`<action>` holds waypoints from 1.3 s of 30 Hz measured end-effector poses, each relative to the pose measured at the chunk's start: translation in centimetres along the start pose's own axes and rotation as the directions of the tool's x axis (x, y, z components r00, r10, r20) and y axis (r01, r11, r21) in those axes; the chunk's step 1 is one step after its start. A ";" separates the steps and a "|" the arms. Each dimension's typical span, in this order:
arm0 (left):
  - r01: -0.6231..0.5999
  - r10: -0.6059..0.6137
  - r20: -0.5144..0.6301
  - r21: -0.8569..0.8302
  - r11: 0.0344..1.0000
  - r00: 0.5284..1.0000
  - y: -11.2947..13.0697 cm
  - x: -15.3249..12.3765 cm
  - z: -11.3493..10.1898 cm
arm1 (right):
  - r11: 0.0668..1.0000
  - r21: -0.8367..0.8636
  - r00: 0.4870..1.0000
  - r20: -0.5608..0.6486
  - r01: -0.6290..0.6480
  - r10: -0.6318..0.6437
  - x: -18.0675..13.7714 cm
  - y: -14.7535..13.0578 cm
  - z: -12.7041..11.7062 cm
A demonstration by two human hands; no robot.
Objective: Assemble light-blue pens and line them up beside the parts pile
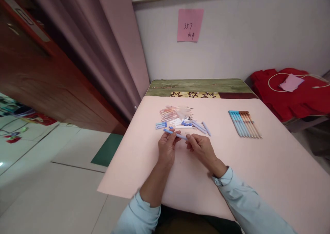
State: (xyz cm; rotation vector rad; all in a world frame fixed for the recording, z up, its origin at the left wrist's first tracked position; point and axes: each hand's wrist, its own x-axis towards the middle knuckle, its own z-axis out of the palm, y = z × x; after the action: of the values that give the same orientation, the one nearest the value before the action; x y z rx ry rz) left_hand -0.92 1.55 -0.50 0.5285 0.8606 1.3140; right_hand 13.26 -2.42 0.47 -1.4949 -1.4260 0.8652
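A white wall with a pink note stands behind a counter that has a pink cover. A long curtain hangs on the left, and a red cloth lies off to the right. Seen from the head, both hands are near the middle of the counter. The left hand has its fingers closed around the left end of a blue pen. The right hand pinches the other end with its fingertips. The blue pen sits just above the counter, between the two hands. Just behind the hands is a pile of pen parts. Well off to the right, a row of pens lies side by side, some blue and some brown.
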 end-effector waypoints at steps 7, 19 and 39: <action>-0.010 0.010 -0.012 0.004 1.000 1.000 -0.1 -0.1 0.0 | 0.989 -0.090 0.986 -0.108 0.121 -0.130 0.0 0.7 0.7; -0.009 0.008 0.014 0.100 0.995 1.000 -0.2 -0.3 -0.3 | 0.994 -0.095 0.998 -0.011 0.063 -0.064 -0.3 1.1 0.7; 0.064 -0.092 0.072 0.321 0.945 0.993 -0.1 0.5 0.6 | 0.998 0.044 0.984 -0.176 0.039 -0.031 -0.8 1.2 0.8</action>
State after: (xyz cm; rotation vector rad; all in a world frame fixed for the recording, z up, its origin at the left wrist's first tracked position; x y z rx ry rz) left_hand -0.37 2.09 -0.30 0.7906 1.0180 1.0763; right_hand 12.90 -3.05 -1.01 -1.4684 -1.2903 0.7226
